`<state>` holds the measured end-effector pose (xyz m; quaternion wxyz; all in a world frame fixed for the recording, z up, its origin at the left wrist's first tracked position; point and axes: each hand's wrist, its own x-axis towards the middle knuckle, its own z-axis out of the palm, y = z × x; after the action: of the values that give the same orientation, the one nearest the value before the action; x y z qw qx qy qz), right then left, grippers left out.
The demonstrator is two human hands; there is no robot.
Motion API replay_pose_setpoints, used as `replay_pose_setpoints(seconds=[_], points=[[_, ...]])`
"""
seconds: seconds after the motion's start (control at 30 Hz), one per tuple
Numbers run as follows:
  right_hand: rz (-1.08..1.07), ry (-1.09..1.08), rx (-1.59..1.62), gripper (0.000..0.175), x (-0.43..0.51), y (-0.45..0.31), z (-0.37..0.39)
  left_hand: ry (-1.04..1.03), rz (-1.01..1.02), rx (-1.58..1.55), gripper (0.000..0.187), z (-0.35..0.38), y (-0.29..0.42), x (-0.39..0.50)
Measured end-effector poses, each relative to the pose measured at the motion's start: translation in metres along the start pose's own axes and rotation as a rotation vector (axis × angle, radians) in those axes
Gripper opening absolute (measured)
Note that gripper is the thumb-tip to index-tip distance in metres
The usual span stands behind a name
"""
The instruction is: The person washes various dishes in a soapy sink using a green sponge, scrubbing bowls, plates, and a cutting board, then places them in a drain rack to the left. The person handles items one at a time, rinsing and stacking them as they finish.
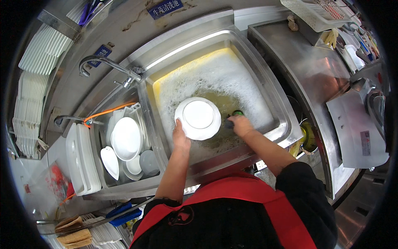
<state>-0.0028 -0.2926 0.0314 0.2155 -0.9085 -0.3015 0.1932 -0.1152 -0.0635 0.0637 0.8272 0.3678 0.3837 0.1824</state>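
My left hand (pixel 181 137) grips the lower left rim of a white plate (pixel 198 114). The plate hangs over soapy water with its underside, marked by a raised foot ring, turned up towards me. To its right, my right hand (pixel 242 125) is closed around a dark and green scrubbing pad (pixel 237 113), partly hidden by the fingers and slightly blurred. A gap separates the pad from the plate. Both hands are above the large stainless steel sink basin (pixel 258 71), where white foam (pixel 199 77) surrounds a patch of murky yellowish water (pixel 217 98).
Left of the basin, a smaller sink holds white dishes (pixel 127 138) and a grey bowl (pixel 149 162). Long white trays (pixel 81 162) stand at its left edge. A chrome faucet (pixel 108 63) reaches over the divider. At right is a steel counter (pixel 306 62); plates fill a wall rack (pixel 32 99).
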Motion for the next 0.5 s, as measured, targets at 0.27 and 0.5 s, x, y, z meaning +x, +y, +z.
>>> replay_pose_setpoints(seconds=[0.27,0.5], points=[[0.177,0.386,0.378,0.040,-0.063,0.042,-0.034,0.088,-0.138,0.067,0.036,-0.034,-0.031,0.046],[0.001,0.582,0.393,0.047,-0.104,0.036,-0.048,0.194,-0.235,0.575,0.041,-0.048,-0.077,0.063]])
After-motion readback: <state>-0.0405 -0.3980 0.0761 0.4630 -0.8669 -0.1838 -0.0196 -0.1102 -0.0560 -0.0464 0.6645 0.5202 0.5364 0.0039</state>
